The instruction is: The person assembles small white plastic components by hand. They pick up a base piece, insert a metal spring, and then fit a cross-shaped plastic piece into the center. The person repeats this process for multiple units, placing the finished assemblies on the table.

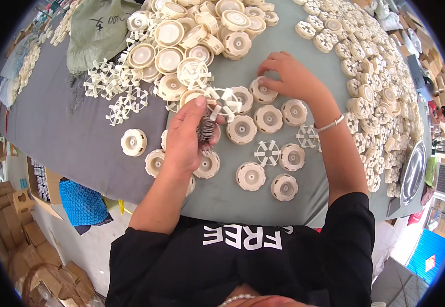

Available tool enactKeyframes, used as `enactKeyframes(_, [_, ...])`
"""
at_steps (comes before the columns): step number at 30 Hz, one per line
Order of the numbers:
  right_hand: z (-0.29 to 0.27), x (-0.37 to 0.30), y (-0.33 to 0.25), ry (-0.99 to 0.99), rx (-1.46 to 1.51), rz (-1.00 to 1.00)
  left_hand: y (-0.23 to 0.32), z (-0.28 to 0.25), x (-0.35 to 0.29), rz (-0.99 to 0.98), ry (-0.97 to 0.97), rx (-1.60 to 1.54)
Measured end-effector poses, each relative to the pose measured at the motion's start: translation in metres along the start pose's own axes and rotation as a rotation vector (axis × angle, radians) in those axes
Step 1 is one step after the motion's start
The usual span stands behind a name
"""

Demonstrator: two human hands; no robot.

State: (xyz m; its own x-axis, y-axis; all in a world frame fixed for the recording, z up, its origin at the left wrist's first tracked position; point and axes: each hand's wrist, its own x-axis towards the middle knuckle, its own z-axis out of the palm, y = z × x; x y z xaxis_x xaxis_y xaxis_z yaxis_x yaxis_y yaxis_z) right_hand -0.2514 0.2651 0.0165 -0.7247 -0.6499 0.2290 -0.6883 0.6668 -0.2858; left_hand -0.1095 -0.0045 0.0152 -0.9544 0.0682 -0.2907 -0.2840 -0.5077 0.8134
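Note:
My left hand (184, 135) is closed around a bunch of grey coil springs (205, 132). A white spoked ring (226, 104) sits at its fingertips, partly over the cream parts behind. My right hand (290, 75) reaches in from the right, thumb and forefinger bent together on the rim of a round cream plastic housing (263, 92). Around and below it lie several similar housings (268, 119), hollow side up with a small hub in the centre. Two loose spoked rings, one white (267, 153) and one near my right wrist (307, 136), lie flat among them.
A heap of cream housings (170, 33) rises at the back centre, beside a pile of white spoked rings (111, 82) and a greenish plastic bag (97, 36). Many assembled pieces (368, 82) cover the right side, near a shiny metal bowl (414, 173). Cardboard boxes (15, 215) stand lower left.

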Motion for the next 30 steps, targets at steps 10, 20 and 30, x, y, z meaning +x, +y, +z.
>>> enactKeyframes(10, [0.023, 0.003, -0.114, -0.094, 0.180, -0.188, 0.025, -0.012, 0.004, 0.317, 0.298, 0.168])
enactKeyframes(20, [-0.011, -0.038, -0.115, 0.184, 0.938, 0.144, 0.027, -0.010, -0.001, 0.286, 0.151, 0.172])
enactKeyframes(30, [0.000, -0.103, -0.149, 0.332, 1.482, 0.534, -0.022, 0.016, -0.032, 0.118, -0.366, 0.343])
